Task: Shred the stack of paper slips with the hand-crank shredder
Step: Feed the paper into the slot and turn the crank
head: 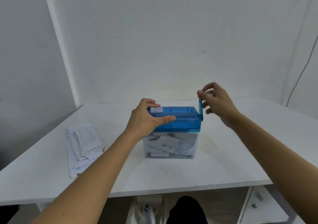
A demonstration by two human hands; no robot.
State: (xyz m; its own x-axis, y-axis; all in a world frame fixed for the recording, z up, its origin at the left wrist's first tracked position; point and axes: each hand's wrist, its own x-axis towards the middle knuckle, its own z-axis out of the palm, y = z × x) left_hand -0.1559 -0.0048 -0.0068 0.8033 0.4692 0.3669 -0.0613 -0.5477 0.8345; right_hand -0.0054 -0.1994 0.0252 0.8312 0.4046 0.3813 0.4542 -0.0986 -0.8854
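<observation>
1. White wall [154, 34], behind the table; thin dark cable [302, 69] hanging down it at far right.
2. White table [215, 163], bearing the shredder near its middle and the slips toward its left.
3. Upright hand-crank shredder [179, 125]: blue lid [184, 115] seated on a clear bin [194, 152], the bin partly filled with cut white paper pieces [165, 143].
4. Loose stack of paper slips [84, 146], fanned flat on the table, left of the shredder and well apart from it, touched by neither hand.
5. Person's left hand [146, 118], clamped on the left end of the blue lid, fingers curled over the far edge, thumb stretched along the near top.
6. Person's right hand [216, 101], raised beside the shredder's right end, thumb and fingertips pinched on the top of the crank handle.
7. Blue crank handle [200, 110], mounted on the lid's right end, standing almost upright.
8. Single printed slip [157, 110], at the lid's far left, touching the left fingers; depth in the feed slot not discernible.
</observation>
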